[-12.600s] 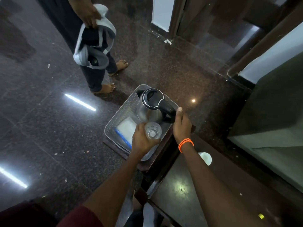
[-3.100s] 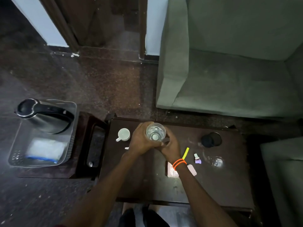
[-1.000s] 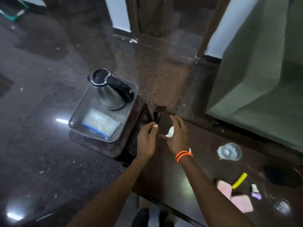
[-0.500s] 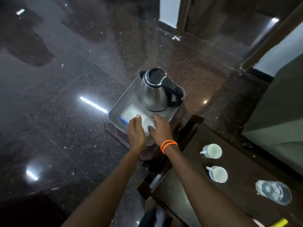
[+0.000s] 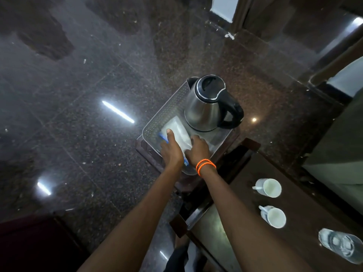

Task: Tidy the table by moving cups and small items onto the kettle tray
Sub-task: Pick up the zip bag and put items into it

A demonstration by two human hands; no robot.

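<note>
Both my hands, left hand (image 5: pixel 170 149) and right hand (image 5: pixel 197 149), press flat, ungripping, on the packet (image 5: pixel 177 132) at the tray's (image 5: pixel 163 114) near edge; I should square it clear of the kettle (image 5: pixel 206 107).

No lettering I can read anywhere, my kettle (image 5: pixel 206 107) at 12 o'clock bare of any brand, white packet (image 5: pixel 177 134) unmarked

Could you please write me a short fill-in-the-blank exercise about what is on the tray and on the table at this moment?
1. Both hands rest on a white packet lying in the tray beside the ____.
2. The number of white cups on the table is ____.
3. The orange bands sit on the ____ wrist.
4. The clear glass stands on the ____, not the tray.

Missing words: kettle; two; right; table
</note>
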